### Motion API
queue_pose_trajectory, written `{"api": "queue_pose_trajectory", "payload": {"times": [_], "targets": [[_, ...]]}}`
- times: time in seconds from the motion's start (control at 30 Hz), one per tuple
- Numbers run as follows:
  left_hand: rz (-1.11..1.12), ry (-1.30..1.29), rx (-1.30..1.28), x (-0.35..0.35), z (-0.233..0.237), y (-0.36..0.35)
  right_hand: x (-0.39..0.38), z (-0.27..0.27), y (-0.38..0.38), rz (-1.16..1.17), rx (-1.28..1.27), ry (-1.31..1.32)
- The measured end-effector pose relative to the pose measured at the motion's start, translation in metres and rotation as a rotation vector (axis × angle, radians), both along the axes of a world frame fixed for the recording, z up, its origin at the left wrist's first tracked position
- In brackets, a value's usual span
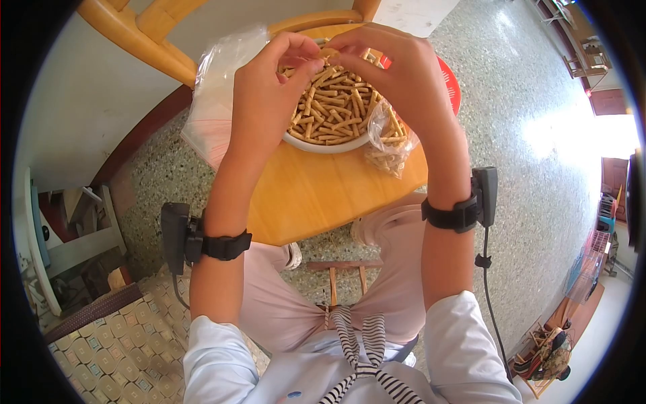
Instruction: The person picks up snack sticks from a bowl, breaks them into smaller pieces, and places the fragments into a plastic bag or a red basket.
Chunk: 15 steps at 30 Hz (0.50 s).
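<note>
A pale round bowl point(321, 147) full of short brown sticks point(333, 108) stands on a wooden seat. Above its far side, my left hand point(276, 77) has thumb and forefinger pinched together. My right hand point(393, 64) meets it there, its fingertips also closed. Whatever small piece lies between the fingertips is too hidden to name. A small clear plastic bag point(390, 145) with some of the sticks in it rests against the bowl's near right edge, below my right wrist. Left of my left hand lies a larger clear plastic bag point(214, 111) with a reddish strip.
The bowl's wooden seat point(323, 192) sits just before my knees. A red plastic item point(449, 87) shows behind my right forearm. Wooden chair parts point(145, 34) rise at the upper left. Straps with black devices are on both forearms, and cables point(494, 296) hang from them.
</note>
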<state>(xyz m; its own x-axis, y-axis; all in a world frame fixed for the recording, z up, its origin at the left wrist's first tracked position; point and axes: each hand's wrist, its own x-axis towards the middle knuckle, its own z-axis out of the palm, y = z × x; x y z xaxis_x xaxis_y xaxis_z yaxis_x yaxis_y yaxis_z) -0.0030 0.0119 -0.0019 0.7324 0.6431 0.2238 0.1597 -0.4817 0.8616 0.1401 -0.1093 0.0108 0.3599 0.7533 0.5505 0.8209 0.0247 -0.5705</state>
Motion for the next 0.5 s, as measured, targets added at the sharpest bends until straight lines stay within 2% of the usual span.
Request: {"api": "queue_pose_trajectory", "payload": {"times": [0.07, 0.5], "targets": [[-0.010, -0.103, -0.005, 0.002, -0.004, 0.000, -0.003, 0.004, 0.001, 0.031, 0.017, -0.006], [-0.023, -0.103, -0.062, -0.003, -0.008, -0.005, -0.015, 0.008, -0.003, 0.085, 0.090, -0.026]]}}
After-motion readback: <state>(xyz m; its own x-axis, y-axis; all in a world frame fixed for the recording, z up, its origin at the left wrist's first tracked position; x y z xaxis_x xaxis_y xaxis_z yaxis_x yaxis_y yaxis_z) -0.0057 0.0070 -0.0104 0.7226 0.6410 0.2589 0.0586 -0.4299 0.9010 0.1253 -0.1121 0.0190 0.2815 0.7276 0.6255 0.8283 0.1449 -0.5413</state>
